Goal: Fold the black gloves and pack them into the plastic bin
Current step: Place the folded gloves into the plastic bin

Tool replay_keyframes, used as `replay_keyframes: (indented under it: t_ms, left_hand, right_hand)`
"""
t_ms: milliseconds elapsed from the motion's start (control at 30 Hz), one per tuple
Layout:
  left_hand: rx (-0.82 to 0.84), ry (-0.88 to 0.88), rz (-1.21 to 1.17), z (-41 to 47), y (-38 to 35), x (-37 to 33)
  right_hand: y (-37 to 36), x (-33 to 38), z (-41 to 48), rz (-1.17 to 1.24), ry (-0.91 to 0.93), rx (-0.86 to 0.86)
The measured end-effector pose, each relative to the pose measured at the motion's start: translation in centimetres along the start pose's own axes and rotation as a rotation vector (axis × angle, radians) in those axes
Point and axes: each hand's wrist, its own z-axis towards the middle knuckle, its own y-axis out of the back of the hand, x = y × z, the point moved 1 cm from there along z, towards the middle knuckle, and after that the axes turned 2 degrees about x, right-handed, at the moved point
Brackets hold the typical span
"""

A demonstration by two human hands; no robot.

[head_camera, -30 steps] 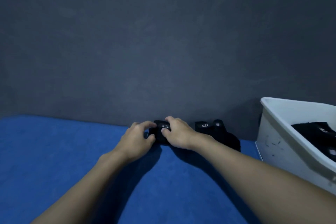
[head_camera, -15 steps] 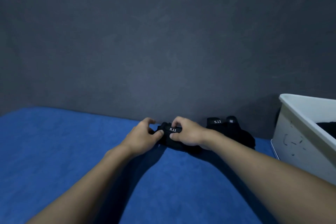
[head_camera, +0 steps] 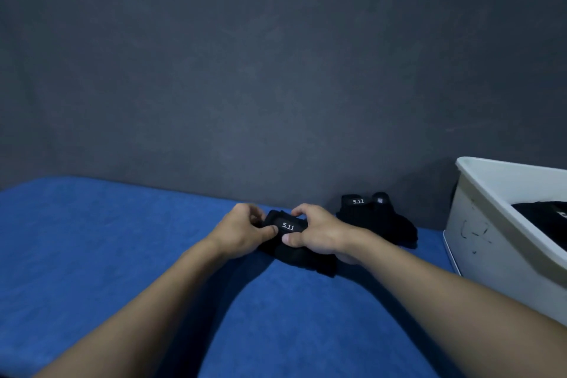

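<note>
A black glove [head_camera: 294, 252] with a white "5.11" label lies on the blue cloth near the wall. My left hand [head_camera: 242, 232] pinches its left end and my right hand [head_camera: 319, 233] pinches its right end, thumbs on the labelled cuff. Behind my right wrist lies another pile of black gloves [head_camera: 377, 218], also marked "5.11". At the right edge stands the white plastic bin [head_camera: 491, 242], with black gloves [head_camera: 546, 218] inside it.
The blue cloth surface [head_camera: 107, 255] stretches left and toward me. A dark grey wall [head_camera: 276, 70] rises straight behind the gloves. The bin's near wall has dark scuff marks.
The glove has been drawn a little toward me and my thumbs now press on its labelled cuff. The view has shifted left, so less of the bin shows.
</note>
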Motion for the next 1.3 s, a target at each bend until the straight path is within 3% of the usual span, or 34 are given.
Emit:
replay_keyframes:
  t_ms: [333,600,733,1033,1300]
  left_hand:
    - [-0.041,0.011,-0.171,-1.4,0.3,-0.6]
    - [-0.026,-0.012,-0.786,-3.0,1.1,-4.3]
    - [-0.071,-0.082,-0.953,-3.6,1.3,-5.7]
    - [0.003,-0.258,-1.005,-5.7,2.8,-10.7]
    - [0.063,-0.377,-0.880,-7.2,1.0,-18.0]
  right_hand:
    - [1.0,0.5,-1.3,0.149,0.135,-0.177]
    - [2.1,2.9,-3.7,0.287,0.245,-0.185]
    - [2.5,3.5,-4.9,0.311,0.296,-0.152]
    - [7.4,5.1,-9.6,0.333,0.345,-0.115]
    - [12.8,4.6,-15.8,0.298,0.469,-0.156]
